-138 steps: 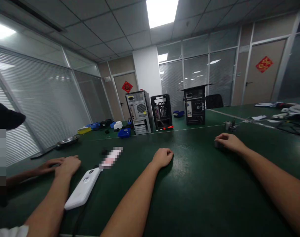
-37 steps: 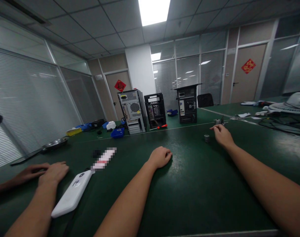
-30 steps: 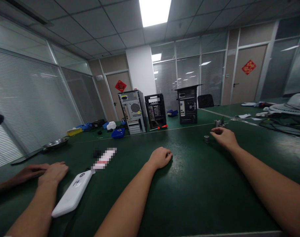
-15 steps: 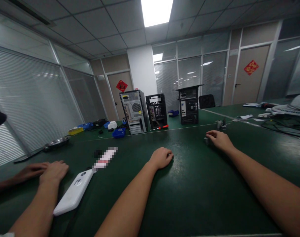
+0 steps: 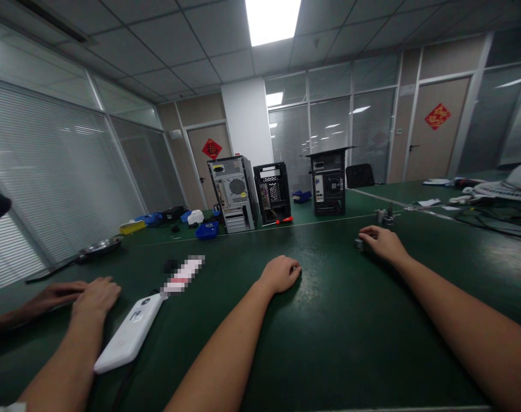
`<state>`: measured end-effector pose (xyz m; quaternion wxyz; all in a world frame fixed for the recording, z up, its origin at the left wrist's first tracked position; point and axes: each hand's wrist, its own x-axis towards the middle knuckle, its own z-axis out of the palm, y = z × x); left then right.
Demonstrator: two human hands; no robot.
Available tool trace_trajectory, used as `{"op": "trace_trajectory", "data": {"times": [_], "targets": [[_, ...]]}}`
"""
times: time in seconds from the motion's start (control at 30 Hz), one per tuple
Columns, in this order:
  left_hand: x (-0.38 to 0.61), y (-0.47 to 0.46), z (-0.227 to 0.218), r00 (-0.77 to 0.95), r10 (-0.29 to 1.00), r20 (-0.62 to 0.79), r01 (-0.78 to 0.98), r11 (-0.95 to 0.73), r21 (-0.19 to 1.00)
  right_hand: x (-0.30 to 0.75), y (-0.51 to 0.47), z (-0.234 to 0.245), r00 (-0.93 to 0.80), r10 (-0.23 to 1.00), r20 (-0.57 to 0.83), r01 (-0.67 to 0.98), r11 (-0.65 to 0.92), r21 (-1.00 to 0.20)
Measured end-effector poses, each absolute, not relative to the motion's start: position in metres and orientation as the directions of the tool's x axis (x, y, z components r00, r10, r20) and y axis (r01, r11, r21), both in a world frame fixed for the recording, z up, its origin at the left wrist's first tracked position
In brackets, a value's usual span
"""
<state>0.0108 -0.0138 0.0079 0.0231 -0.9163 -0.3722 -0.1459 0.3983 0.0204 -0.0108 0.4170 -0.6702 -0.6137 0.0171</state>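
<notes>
My left hand (image 5: 281, 273) rests on the green table (image 5: 338, 343) near the middle, its fingers curled into a loose fist with nothing showing in it. Farther out to the right, my right hand (image 5: 381, 241) lies palm down with its fingertips bent and closed against a small metal cylinder (image 5: 358, 244) that stands on the table. Two more small metal parts (image 5: 383, 216) stand just beyond that hand.
Another person's two hands (image 5: 91, 293) lie on the table at the left, beside a white device (image 5: 129, 335). Three computer cases (image 5: 233, 194) stand at the back with a red-handled screwdriver (image 5: 284, 220), blue bins (image 5: 206, 230) and a metal pan (image 5: 99, 247). Cables (image 5: 488, 214) lie at the right.
My right hand has drawn back from the far metal parts and come down on the small cylinder, which stood free a second ago. My left hand has stayed put.
</notes>
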Motion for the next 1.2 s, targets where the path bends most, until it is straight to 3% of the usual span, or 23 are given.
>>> {"op": "trace_trajectory", "data": {"times": [0.3, 0.63, 0.9, 1.2], "targets": [[0.0113, -0.0145, 0.0077, 0.675, 0.682, 0.282, 0.697, -0.715, 0.060, 0.3975, 0.0210, -0.0107, 0.212, 0.826, 0.522, 0.854, 0.103, -0.510], [0.0101, -0.0133, 0.0062, 0.675, 0.677, 0.294, 0.689, -0.720, 0.076, 0.3954, 0.0183, -0.0083, 0.209, 0.841, 0.498, 0.844, 0.102, -0.526], [0.0103, -0.0126, 0.0056, 0.674, 0.677, 0.294, 0.691, -0.719, 0.072, 0.3953, 0.0189, -0.0059, 0.258, 0.862, 0.437, 0.806, 0.058, -0.589], [0.0113, -0.0190, 0.0106, 0.655, 0.714, 0.247, 0.698, -0.697, 0.164, 0.3983, 0.0223, -0.0116, 0.315, 0.876, 0.366, 0.668, 0.069, -0.741]]}}
